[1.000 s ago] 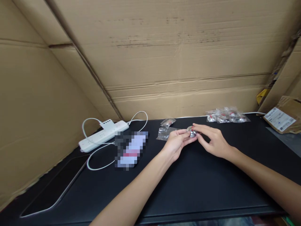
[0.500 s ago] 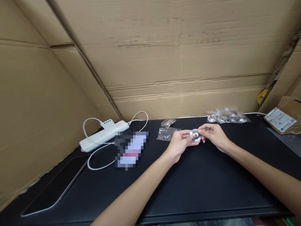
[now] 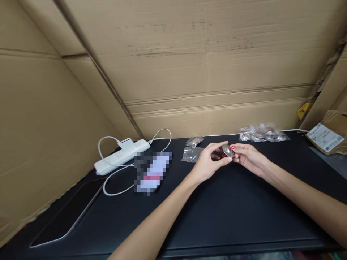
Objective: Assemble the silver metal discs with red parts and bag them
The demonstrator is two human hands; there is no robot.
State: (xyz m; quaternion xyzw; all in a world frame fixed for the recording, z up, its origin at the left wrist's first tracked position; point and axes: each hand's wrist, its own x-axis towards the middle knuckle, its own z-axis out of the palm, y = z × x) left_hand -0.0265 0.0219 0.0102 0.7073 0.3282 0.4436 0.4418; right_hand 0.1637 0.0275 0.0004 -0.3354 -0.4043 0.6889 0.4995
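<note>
A pair of small silvery finger cymbals (image 3: 228,150), with red cord loops showing on both sides, is tilted nearly edge-on between my hands above the black table. My left hand (image 3: 210,161) grips the rim, thumb below and index finger on top, with the other fingers curled behind. On the right side, my right hand (image 3: 247,154) pinches the cymbals beside the upper red loop; some of its fingertips are hidden. An opened-out clear plastic bag (image 3: 191,154) lies just behind my left wrist. Behind it rests a small bag (image 3: 194,141) with something inside.
Several bagged metal discs with red cords (image 3: 261,134) lie by the cardboard wall (image 3: 206,72). At the right is a labelled cardboard package (image 3: 325,137). A white power strip (image 3: 121,156) with looping cables, a blurred-out phone-like item (image 3: 154,173) and a dark tablet-like panel (image 3: 67,213) are left.
The cymbals have been turned from facing me to nearly edge-on, bringing red loops into view. My left index finger has moved to the top of the rim, and my right hand sits slightly lower.
</note>
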